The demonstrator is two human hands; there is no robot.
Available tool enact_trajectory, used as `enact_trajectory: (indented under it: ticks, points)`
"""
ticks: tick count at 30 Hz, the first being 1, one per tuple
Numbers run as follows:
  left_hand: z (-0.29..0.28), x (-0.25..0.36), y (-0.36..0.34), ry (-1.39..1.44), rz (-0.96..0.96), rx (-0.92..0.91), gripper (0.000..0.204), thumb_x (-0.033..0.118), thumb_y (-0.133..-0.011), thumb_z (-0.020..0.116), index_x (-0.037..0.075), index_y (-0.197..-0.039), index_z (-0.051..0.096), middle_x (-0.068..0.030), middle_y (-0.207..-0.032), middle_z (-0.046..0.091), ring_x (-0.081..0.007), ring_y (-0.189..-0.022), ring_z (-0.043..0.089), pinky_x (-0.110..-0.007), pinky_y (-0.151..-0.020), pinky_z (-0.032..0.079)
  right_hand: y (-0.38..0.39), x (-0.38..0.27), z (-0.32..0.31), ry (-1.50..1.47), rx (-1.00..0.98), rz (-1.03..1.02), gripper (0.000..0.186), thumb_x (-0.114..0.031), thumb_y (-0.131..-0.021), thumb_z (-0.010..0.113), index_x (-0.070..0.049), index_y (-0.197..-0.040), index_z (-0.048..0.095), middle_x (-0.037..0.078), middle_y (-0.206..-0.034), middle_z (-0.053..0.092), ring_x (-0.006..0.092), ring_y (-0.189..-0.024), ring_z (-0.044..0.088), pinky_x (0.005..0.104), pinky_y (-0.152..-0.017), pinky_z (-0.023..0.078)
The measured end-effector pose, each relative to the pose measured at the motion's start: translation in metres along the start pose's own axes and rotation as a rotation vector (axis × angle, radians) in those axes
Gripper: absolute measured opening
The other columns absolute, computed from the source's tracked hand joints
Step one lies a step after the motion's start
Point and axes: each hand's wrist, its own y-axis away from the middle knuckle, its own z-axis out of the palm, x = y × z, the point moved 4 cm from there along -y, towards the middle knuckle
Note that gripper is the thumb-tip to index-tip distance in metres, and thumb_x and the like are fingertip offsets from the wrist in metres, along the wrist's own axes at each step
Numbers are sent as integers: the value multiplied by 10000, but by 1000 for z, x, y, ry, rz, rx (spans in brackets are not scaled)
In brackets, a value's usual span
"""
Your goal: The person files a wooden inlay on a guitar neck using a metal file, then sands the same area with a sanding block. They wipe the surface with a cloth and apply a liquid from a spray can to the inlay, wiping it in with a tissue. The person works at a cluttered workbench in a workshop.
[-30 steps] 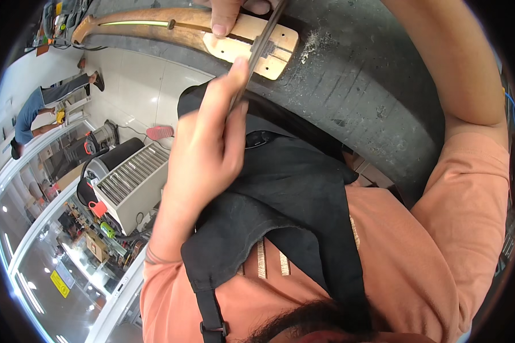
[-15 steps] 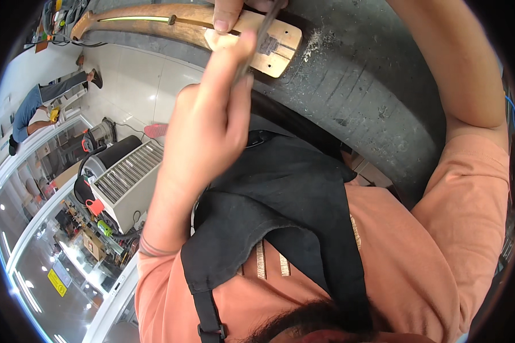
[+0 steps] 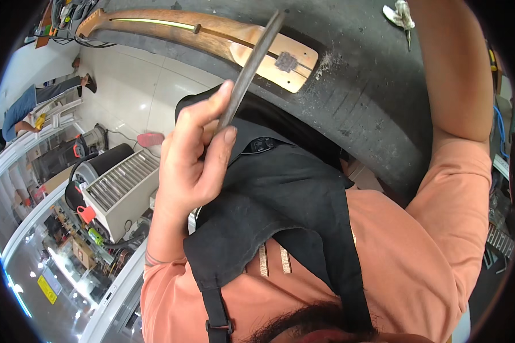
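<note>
My left hand [image 3: 191, 151] is closed on a flat grey metal file [image 3: 250, 71], pinched near its lower end between thumb and fingers. The file slants up and crosses in front of a wooden guitar neck [image 3: 223, 34] on the dark bench, and I cannot tell whether it touches the wood. The neck lies with its headstock to the left, a yellow-green strip in its lengthwise groove. On its pale, squared heel is a dark rough patch [image 3: 286, 62]. My right forearm [image 3: 455, 68] runs out past the top edge, so the right hand is hidden.
Pale dust [image 3: 326, 64] lies on the dark bench [image 3: 360, 97] beside the heel. A white crumpled-looking thing with a thin pointed end [image 3: 400, 16] is farther right. At the left stand a slatted box [image 3: 123, 191] and a glass-fronted cabinet [image 3: 57, 228]. Another person [image 3: 31, 111] is at far left.
My left hand has drawn back from the heel toward my body with the file. My right hand has let go of the neck and left the view at the top. The neck appears slightly farther right.
</note>
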Motion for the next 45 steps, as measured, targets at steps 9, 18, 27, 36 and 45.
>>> enact_trajectory:
  ticks: [9, 18, 27, 36, 45]
  points:
    - [-33, -55, 11, 476, 54, 295, 570, -27, -1107, 589, -66, -1625, 355, -59, -701, 617, -82, -524, 489, -234, -517, 359, -12, -51, 62, -6, 457, 117, 486, -159, -946, 725, -85, -1423, 676, 85, -1388, 649, 288, -1263, 593, 492, -1070, 452]
    - [-51, -81, -15, 574, 57, 130, 600, -42, -1096, 580, -75, -1636, 320, -95, -749, 648, -96, -526, 493, -246, -518, 359, 65, -99, 174, 54, 689, 386, 610, -91, -845, 830, -152, -1442, 721, 34, -1512, 708, 333, -1489, 579, 564, -1282, 344]
    - [-50, -85, -33, 607, 32, 54, 596, -43, -1092, 586, -92, -1625, 324, -104, -773, 665, -91, -548, 518, -234, -527, 383, 46, -95, 177, 13, 770, 497, 678, -145, -785, 880, -273, -1439, 758, 66, -1500, 650, 309, -1352, 621, 558, -1220, 385]
    - [-42, -83, -31, 459, -33, 27, 586, 60, -1118, 573, -66, -1634, 325, -73, -644, 580, -134, -517, 469, -290, -559, 374, 44, -90, 172, 19, 774, 468, 651, -184, -747, 888, -299, -1383, 810, 70, -1420, 652, 312, -1329, 630, 549, -1189, 404]
    - [-39, -58, -54, 660, -104, -39, 436, 184, -1164, 504, -83, -1506, 450, -70, -668, 555, -120, -505, 469, -263, -515, 382, 58, -76, 157, -6, 996, 542, 250, -88, -878, 794, -120, -1126, 798, 62, -1175, 729, 285, -1160, 674, 459, -1062, 439]
